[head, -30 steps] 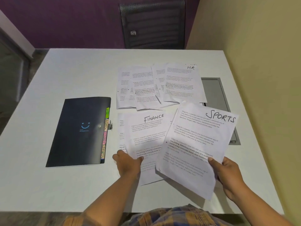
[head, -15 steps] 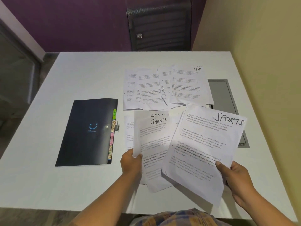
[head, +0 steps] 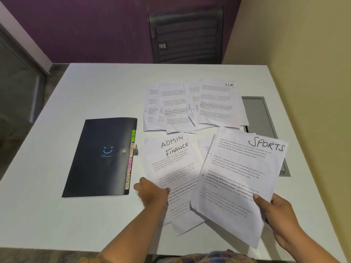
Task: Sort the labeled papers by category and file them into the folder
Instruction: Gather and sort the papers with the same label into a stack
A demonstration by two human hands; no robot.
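My right hand [head: 275, 211] grips the lower right corner of a sheet marked SPORTS [head: 239, 179], held tilted above the table. My left hand [head: 152, 192] pinches the lower left edge of a sheet marked FINANCE [head: 176, 168]. This sheet overlaps one marked ADMIN [head: 171, 140], whose heading shows just above it. More sheets lie under these near the table's front. A fanned pile of printed sheets, the top right one marked HR [head: 218, 103], lies further back. The dark folder [head: 102, 158] lies shut at the left, with coloured index tabs [head: 131, 158] along its right edge.
The white table [head: 95, 92] meets a yellow wall on the right. A grey cable hatch [head: 260, 114] is set into the tabletop, partly under the papers. A black mesh chair [head: 186, 35] stands behind the far edge.
My left hand has picked up the FINANCE sheet and slid it down and askew, uncovering the ADMIN heading beneath. The SPORTS sheet stays held in my right hand.
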